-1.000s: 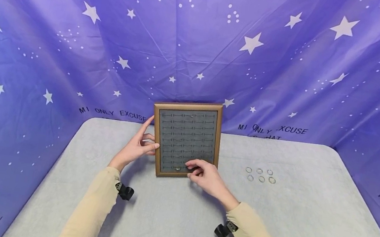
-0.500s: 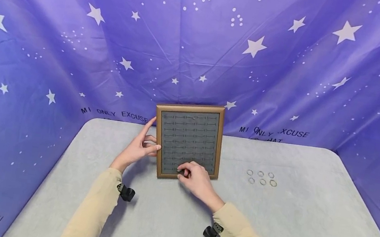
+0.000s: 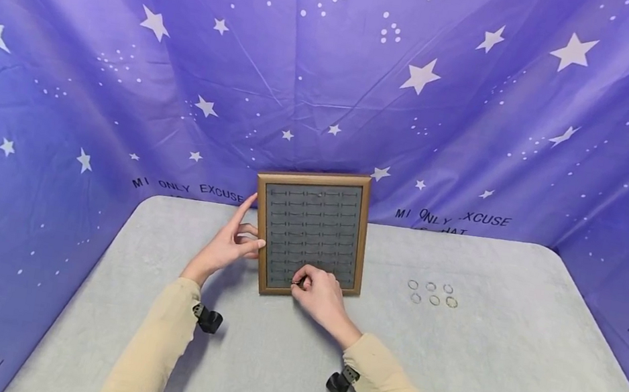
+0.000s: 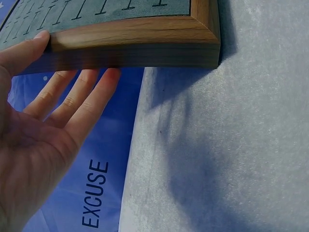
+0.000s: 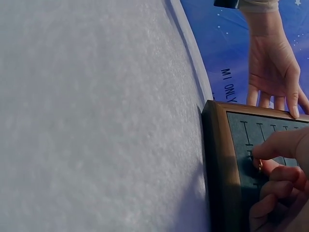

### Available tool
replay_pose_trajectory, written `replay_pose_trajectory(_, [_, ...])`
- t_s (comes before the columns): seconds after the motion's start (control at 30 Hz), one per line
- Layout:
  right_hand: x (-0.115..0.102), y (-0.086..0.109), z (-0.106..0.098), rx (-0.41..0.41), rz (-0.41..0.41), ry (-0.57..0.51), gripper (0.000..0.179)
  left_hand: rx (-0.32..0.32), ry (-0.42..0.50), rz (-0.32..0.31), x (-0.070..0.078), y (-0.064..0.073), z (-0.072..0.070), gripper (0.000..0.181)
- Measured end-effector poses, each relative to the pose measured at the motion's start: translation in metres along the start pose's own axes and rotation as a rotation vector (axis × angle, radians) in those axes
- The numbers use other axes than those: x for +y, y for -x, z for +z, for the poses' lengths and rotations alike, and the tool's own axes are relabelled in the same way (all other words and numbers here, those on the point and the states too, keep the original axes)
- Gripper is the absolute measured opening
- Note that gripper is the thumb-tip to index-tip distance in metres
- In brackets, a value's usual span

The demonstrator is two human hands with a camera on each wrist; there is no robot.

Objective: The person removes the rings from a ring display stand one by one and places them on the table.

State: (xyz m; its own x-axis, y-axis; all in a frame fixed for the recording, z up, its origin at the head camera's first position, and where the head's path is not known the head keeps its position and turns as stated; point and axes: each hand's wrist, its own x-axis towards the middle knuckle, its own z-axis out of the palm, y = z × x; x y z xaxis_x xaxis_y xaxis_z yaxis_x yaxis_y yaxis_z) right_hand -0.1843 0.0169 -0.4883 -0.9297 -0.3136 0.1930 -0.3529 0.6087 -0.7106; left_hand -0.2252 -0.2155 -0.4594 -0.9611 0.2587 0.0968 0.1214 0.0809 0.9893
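Note:
A wooden-framed ring display tray (image 3: 363,230) with a slotted dark grey lining stands tilted back on the table. My left hand (image 3: 226,247) grips its left side, thumb on the front edge and fingers against the side, as the left wrist view shows. At the bottom row of slots, my right hand (image 3: 319,295) pinches a small gold-coloured ring (image 5: 260,166) between thumb and index finger. The fingers partly hide that ring. Another small ring (image 3: 319,195) sits in the top row of the tray.
Several rings (image 3: 451,307) lie in two rows on the grey table (image 3: 507,374), right of the tray. Behind the table hangs a purple cloth (image 3: 332,77) with white stars, close to the tray's top edge.
My right hand has shifted left along the tray's bottom, and its thumb and index finger have closed on the ring there. The left hand keeps its hold on the tray.

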Motion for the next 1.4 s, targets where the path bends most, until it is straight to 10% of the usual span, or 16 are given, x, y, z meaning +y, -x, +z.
replay_pose_trajectory(0.97, [0.005,0.009,-0.009,-0.033,0.003,-0.212,0.007,-0.015,0.023,-0.041,0.001,0.000,-0.001,0.097])
replay_pose_trajectory(1.4, [0.012,0.018,-0.028,-0.039,-0.004,-0.271,0.007,-0.037,0.005,-0.033,0.024,0.010,0.005,0.095])
